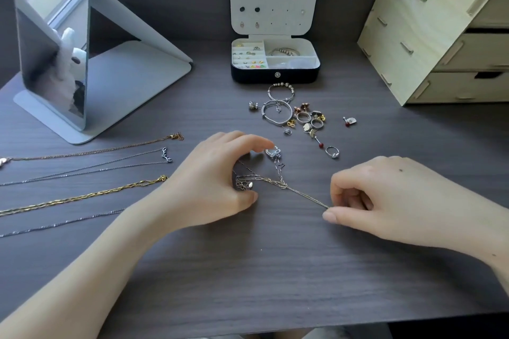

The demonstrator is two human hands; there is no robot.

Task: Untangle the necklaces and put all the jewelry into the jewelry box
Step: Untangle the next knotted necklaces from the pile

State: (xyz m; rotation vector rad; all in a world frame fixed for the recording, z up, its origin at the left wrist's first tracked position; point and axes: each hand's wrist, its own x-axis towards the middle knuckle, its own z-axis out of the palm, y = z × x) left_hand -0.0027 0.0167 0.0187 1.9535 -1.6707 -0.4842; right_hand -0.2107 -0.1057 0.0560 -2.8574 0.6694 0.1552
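A knot of tangled thin necklaces (271,179) lies in the middle of the dark desk. My left hand (212,181) arches over the knot's left side, fingertips curled down onto the chains and a small pendant. My right hand (385,201) pinches a silver chain (308,197) between thumb and forefinger, drawn taut to the right. Several separated necklaces (88,195) lie straight at the left. The jewelry box (275,76) stands open at the back, with rings and a bracelet in its compartments. Loose bracelets, rings and earrings (297,118) sit in front of it.
A tilted standing mirror (55,44) on a grey base occupies the back left. A pale wooden drawer unit (440,36) fills the back right. The desk's front edge (275,327) runs along the bottom.
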